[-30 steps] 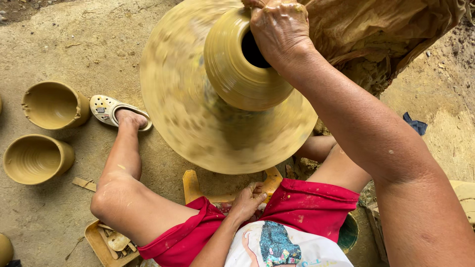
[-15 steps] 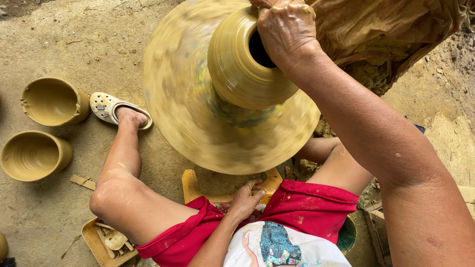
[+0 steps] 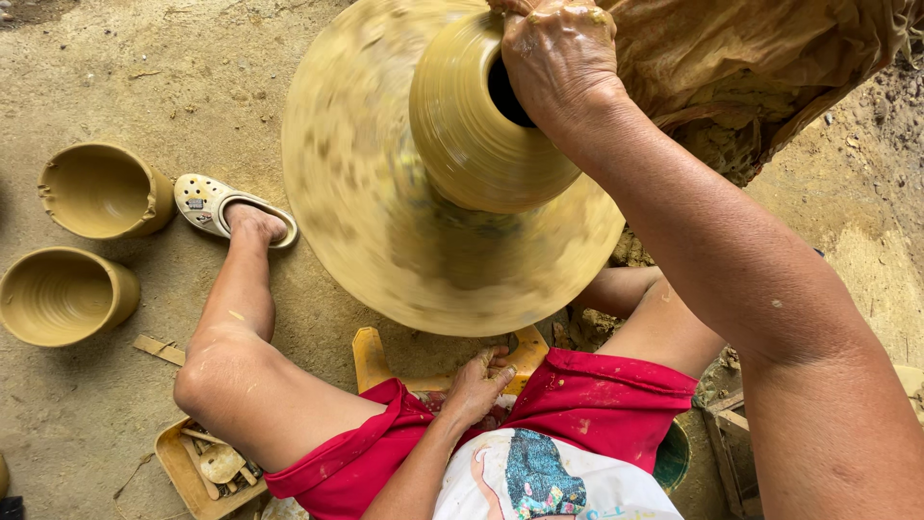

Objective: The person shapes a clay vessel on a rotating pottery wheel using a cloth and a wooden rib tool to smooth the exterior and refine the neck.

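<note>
My view has slid toward 9 o'clock: the pot (image 3: 481, 116) and wheel (image 3: 433, 202) now sit further toward 3 o'clock, and the two finished pots (image 3: 82, 241) have drifted toward 9 o'clock.

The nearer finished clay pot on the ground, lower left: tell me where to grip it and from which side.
Grip the nearer clay pot low on its outer wall with both hands, coming from above and either side. It stands upright with an open mouth, and its rim looks thin and probably soft, so fingers there would likely dent it. The second pot stands close behind, so stay clear of that side.
</note>
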